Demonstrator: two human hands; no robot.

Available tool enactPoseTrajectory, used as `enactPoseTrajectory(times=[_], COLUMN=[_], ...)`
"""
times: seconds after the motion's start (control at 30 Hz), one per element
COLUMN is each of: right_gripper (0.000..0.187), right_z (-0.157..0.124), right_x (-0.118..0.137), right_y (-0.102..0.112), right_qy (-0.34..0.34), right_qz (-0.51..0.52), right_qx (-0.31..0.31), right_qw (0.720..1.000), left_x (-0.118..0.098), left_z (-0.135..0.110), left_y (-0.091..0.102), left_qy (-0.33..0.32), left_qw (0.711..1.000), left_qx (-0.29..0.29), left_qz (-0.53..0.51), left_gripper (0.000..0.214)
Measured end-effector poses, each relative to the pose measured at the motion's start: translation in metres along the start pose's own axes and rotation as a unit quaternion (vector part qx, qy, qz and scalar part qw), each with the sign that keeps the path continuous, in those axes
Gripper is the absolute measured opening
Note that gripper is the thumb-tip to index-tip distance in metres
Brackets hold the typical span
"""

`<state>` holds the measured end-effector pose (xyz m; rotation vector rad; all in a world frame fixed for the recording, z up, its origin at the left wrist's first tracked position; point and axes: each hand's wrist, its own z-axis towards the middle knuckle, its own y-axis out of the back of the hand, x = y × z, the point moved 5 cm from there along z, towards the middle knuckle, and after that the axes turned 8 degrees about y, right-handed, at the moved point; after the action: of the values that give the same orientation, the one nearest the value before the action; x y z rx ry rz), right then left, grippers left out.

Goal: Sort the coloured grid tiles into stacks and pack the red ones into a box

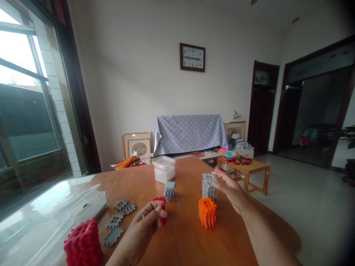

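toothed grey plastic column (209,187) standing upright; right hand (230,189) splaying beside; left hand (146,220) curling at red piece (159,199), grip unclear

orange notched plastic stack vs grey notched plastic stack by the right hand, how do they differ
The orange notched plastic stack is vivid; the grey notched plastic stack is duller. The orange stack stands nearer the camera, partly hiding the grey stack's lower part. The right hand is up at the grey stack's top, above the orange stack. Both stand on the brown wooden table.
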<state>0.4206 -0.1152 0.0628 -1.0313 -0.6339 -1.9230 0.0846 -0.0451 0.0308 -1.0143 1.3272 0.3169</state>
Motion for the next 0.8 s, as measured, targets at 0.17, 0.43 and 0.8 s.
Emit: enactPoseTrajectory(times=[0.17,0.43,0.8], right_gripper=[0.057,0.053,0.059], right_z=[0.022,0.022,0.015], right_x=[-0.033,-0.055,-0.042], right_y=[0.017,0.017,0.021], right_qy=[-0.016,-0.042,-0.022], right_qz=[-0.019,0.014,0.071], right_qx=[0.021,0.048,-0.062], right_qw=[0.999,0.998,0.995], left_x=[-0.001,0.000,-0.006], left_z=[0.002,0.004,0.003], left_y=[0.009,0.024,0.025], left_qy=[-0.010,-0.013,-0.023], left_qw=[0.999,0.999,0.997], left_qx=[-0.032,-0.053,-0.072], left_qz=[-0.005,0.000,-0.005], left_gripper=[0.028,0.031,0.032])
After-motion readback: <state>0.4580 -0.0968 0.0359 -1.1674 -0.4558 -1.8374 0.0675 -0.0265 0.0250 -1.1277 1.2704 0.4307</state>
